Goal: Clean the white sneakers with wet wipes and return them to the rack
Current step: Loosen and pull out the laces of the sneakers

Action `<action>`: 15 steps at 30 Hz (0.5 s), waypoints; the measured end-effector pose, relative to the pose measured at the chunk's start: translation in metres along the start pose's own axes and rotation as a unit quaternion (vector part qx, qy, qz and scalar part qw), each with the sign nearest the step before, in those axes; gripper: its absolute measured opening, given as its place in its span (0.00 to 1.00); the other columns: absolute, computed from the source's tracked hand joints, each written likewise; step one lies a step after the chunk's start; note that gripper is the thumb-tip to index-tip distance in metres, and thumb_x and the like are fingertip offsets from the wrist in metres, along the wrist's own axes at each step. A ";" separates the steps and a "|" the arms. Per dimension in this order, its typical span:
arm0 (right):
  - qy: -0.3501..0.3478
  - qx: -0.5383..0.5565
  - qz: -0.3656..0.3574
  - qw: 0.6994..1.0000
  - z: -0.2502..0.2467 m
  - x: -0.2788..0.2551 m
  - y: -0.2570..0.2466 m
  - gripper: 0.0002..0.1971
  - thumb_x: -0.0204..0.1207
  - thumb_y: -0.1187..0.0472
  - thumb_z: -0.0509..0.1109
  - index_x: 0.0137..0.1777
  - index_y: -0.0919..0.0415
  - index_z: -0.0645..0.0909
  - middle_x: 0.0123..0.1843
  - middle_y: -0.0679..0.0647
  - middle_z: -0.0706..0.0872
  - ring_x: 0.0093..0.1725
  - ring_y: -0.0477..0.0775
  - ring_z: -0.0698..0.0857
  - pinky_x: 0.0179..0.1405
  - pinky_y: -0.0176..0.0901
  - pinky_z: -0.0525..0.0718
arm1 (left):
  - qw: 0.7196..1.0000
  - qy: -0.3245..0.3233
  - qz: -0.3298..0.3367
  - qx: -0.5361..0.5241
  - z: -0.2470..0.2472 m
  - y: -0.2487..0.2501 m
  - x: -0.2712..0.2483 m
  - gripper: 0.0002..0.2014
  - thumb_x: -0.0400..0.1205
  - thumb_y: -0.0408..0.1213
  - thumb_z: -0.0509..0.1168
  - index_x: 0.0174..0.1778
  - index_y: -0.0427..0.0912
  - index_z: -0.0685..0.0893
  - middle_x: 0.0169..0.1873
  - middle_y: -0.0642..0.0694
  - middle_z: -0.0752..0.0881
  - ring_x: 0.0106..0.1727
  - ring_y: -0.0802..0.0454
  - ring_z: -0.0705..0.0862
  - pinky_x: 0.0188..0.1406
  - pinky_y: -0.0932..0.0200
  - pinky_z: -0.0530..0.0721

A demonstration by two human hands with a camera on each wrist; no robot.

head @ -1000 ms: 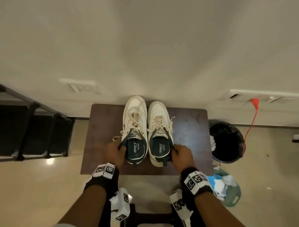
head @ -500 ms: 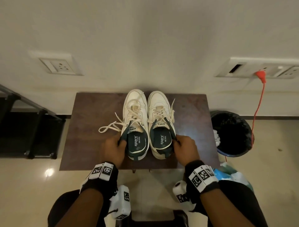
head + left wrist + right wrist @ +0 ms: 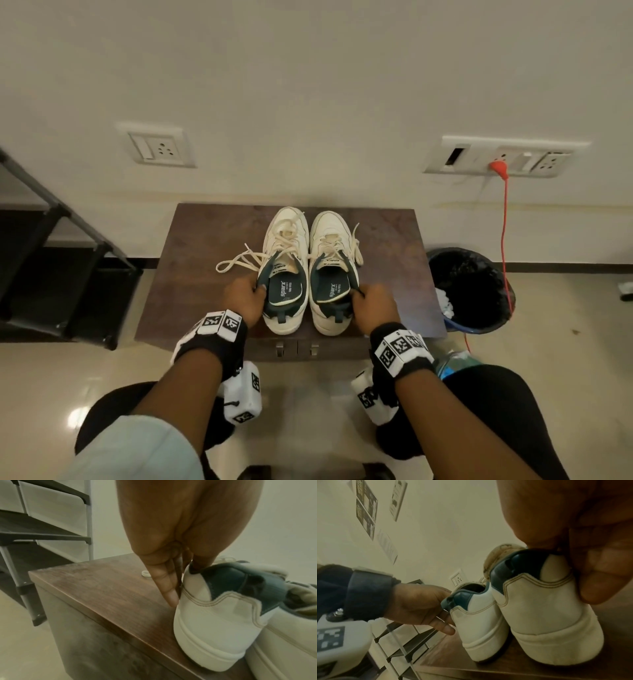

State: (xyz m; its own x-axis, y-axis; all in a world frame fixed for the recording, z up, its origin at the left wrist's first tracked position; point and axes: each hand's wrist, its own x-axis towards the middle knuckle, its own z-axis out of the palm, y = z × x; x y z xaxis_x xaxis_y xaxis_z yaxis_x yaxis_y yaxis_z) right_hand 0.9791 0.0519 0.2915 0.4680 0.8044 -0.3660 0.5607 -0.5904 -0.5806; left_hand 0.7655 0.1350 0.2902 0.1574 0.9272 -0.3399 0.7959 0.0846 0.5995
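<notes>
Two white sneakers with dark teal collars stand side by side, toes toward the wall, on a brown wooden table [image 3: 205, 246]. My left hand [image 3: 245, 296] pinches the collar of the left sneaker [image 3: 286, 246] [image 3: 214, 622] at its outer heel side, thumb inside and fingers outside. My right hand [image 3: 371, 305] pinches the collar of the right sneaker [image 3: 330, 246] [image 3: 547, 622] the same way. Both soles look to be on the table top. The left sneaker [image 3: 479, 622] also shows in the right wrist view. Its loose laces [image 3: 236, 262] trail left over the table. No wipes are clearly visible.
A black shoe rack [image 3: 51, 274] [image 3: 42, 534] stands left of the table. To the right, on the floor, is a black-lined bin [image 3: 469, 291] holding white waste. An orange cable [image 3: 503, 240] hangs from a wall socket. A small white ring [image 3: 145, 573] lies on the table.
The head camera has tilted up and back, showing more wall and sockets. The left sneaker's laces spread out to the left. Both hands stay on the sneaker collars.
</notes>
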 end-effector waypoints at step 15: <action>0.066 -0.068 -0.066 0.993 -0.013 -0.014 -0.011 0.08 0.78 0.54 0.64 0.48 0.54 0.83 0.43 0.52 0.87 0.43 0.55 0.84 0.45 0.48 0.84 | 0.979 0.166 0.105 0.047 0.006 0.046 -0.034 0.16 0.80 0.37 0.62 0.65 0.44 0.81 0.62 0.43 0.79 0.64 0.43 0.75 0.63 0.47 0.75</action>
State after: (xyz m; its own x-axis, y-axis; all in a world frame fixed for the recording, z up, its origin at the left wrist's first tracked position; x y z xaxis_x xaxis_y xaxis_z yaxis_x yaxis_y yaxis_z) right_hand 0.9750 0.0464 0.3126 0.4638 0.8655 -0.1894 0.7067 -0.4903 -0.5101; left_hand 0.8002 0.1047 0.3246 0.1382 0.9893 0.0476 0.8192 -0.1412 0.5559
